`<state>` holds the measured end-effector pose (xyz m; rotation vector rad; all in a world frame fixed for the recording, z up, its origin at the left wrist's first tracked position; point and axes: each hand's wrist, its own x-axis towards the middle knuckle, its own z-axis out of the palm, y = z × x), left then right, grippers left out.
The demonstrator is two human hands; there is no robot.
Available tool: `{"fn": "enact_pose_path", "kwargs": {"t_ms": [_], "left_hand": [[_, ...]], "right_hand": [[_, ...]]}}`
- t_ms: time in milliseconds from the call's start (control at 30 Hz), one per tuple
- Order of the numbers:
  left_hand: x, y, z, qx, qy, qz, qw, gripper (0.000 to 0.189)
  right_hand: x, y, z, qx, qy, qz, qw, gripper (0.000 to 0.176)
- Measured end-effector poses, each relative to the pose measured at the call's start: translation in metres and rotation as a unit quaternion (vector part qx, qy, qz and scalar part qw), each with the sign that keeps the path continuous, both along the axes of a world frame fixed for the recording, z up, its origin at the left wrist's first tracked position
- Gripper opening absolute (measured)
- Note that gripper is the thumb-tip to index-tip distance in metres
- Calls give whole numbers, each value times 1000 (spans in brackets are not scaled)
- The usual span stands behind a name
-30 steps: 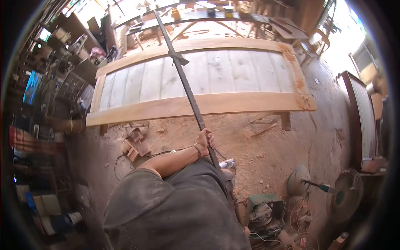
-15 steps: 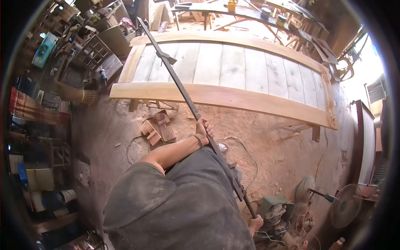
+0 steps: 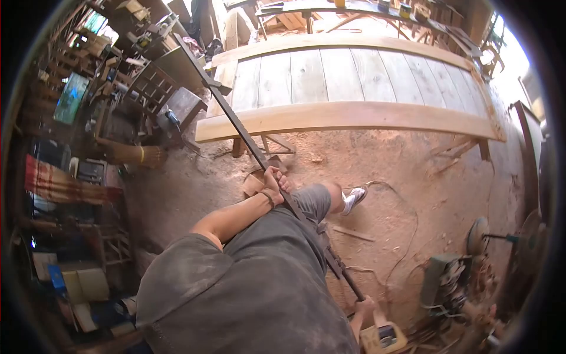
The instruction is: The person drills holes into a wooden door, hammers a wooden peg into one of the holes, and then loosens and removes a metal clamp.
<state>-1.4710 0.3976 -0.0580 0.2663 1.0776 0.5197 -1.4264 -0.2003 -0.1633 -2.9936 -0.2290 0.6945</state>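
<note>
A long dark metal bar clamp (image 3: 242,129) slants across the body, from the upper left down to the lower right. My left hand (image 3: 275,182) is wrapped round its bar near the middle, in front of the waist. Lower down, my right hand (image 3: 365,308) grips the thin rod at the clamp's lower end. A jaw (image 3: 219,88) sticks out from the upper part of the bar. Beyond it lies a wooden panel (image 3: 339,76) of pale boards in a light brown frame, resting on trestles. In this view the upper bar crosses over the panel's left end.
Wood blocks (image 3: 253,184) lie on the floor behind my left hand. A cable (image 3: 415,224) curves over the dusty floor. At the lower right are a green machine (image 3: 439,280), a fan (image 3: 477,236) and a yellowish device (image 3: 383,337). A workbench (image 3: 354,7) with cans stands behind the panel.
The view has shifted, so the panel sits further right and the clamp's top further left. One leg with a shoe now shows stepping out to the right. Both hands keep their hold.
</note>
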Motion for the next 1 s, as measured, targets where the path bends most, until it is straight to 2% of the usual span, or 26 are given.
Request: {"fn": "enact_pose_path", "kwargs": {"t_ms": [100, 133, 300, 367, 433, 500, 533, 700, 767, 800, 900, 1000], "left_hand": [[-42, 18, 17, 5, -9, -39, 999, 36], [-56, 26, 17, 6, -15, -48, 999, 36], [-107, 78, 38, 26, 8, -44, 999, 35], [-128, 103, 32, 24, 1, -53, 998, 35], [-136, 131, 31, 17, -5, -67, 998, 35], [-141, 160, 30, 7, 18, -57, 998, 36], [-145, 178, 27, 15, -9, -74, 997, 36], [-171, 306, -2, -2, -97, -124, 988, 34], [-176, 379, -7, 0, -73, -120, 990, 32], [-183, 408, -11, -20, -59, -119, 991, 32], [-194, 501, -5, -16, 0, -164, 986, 32], [-180, 575, -14, -14, 22, -181, 983, 33]], "right_hand": [[-68, 19, 14, 22, -7, -19, 1000, 11], [-87, 15, 2, 9, -21, 9, 1000, 11], [-161, 101, 43, -34, 59, -33, 997, 10], [-182, 125, 53, -46, 71, -34, 996, 10], [-199, 159, 50, -48, 65, -44, 996, 9], [-224, 175, 24, -17, 57, -71, 996, 10], [-235, 189, 8, 0, 54, -86, 995, 10], [-309, 312, 13, -27, -4, -118, 993, 12], [-342, 386, 2, -6, -8, -147, 989, 12], [-371, 401, -20, -51, -4, -146, 988, 14], [-403, 534, 60, -47, 39, -179, 982, 13], [-421, 615, 92, -20, 89, -207, 974, 17]]}}
